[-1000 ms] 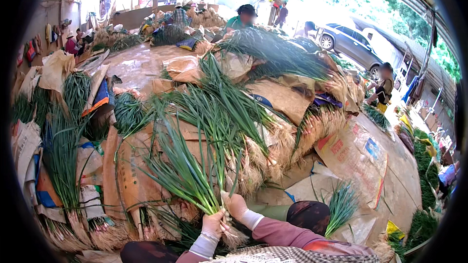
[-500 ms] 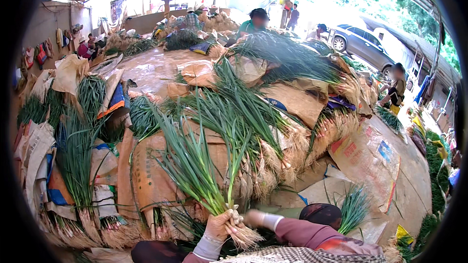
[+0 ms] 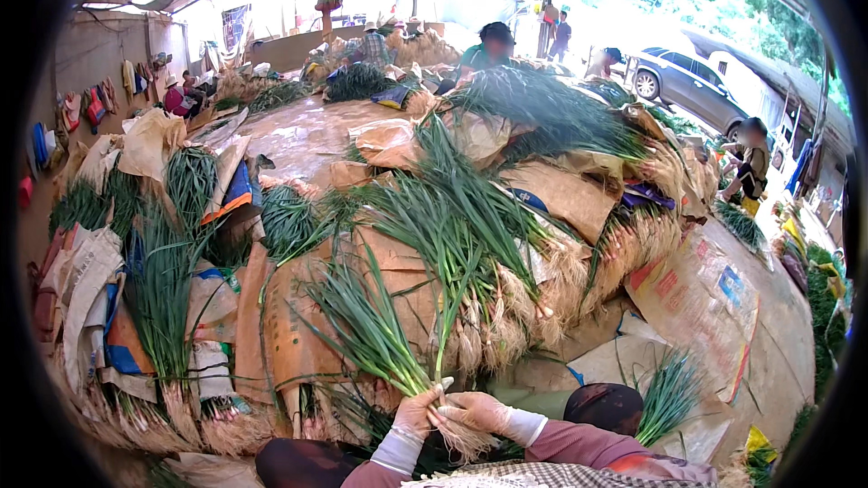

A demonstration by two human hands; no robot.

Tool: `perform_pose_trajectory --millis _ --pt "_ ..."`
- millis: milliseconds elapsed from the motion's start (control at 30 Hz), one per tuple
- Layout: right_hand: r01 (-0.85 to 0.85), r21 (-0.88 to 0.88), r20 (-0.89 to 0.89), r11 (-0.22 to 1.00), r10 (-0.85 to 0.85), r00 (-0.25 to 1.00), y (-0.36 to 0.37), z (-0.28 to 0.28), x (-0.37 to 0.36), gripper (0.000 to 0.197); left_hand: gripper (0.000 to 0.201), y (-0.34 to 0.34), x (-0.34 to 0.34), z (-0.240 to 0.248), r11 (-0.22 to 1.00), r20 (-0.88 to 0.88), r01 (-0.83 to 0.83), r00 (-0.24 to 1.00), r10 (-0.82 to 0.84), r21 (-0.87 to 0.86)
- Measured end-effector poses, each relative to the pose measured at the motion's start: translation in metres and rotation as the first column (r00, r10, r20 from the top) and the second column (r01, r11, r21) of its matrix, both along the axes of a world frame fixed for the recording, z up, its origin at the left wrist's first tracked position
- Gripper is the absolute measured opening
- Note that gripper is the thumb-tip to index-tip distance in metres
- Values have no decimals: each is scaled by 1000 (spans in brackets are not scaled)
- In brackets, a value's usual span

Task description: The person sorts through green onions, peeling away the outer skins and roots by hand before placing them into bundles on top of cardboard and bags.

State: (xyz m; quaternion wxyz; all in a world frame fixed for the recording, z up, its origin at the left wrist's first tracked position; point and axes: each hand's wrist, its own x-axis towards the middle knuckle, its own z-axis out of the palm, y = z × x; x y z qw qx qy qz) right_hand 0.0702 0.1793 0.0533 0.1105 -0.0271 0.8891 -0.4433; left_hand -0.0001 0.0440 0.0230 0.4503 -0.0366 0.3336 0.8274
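A bunch of spring onions (image 3: 384, 339) leans up and to the left in front of me, its green leaves fanned out and its pale roots (image 3: 463, 438) hanging below. My gloved left hand (image 3: 416, 413) is closed around the white stalks just above the roots. From the other side, my gloved right hand (image 3: 479, 413) meets the same stalks with its fingers bent against them. Part of its grip is hidden behind the bunch. Close beyond my hands lies a heap of more spring onions (image 3: 443, 253), roots toward me, on brown sacking (image 3: 294, 325).
More bundles (image 3: 158, 307) lie at the left among folded sacks (image 3: 86, 280). A small bunch (image 3: 669, 398) rests beside my right knee (image 3: 604, 407). Across the heap sits a co-worker (image 3: 488, 54); another person (image 3: 749, 167) is at the right, near a parked car (image 3: 692, 86).
My right hand has come in from the right and now touches the stalks beside my left hand. The view has shifted slightly, and the bunch sits a little lower.
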Motion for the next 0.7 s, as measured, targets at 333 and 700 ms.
perform_pose_trajectory --millis 333,700 --pt "145 26 75 989 -147 986 22 -29 -12 25 26 -1 5 6 992 -84 -35 996 24 -123" --pt "330 -413 -48 849 -382 923 80 61 -44 20 34 -26 -4 50 824 28 -117 992 122 554"
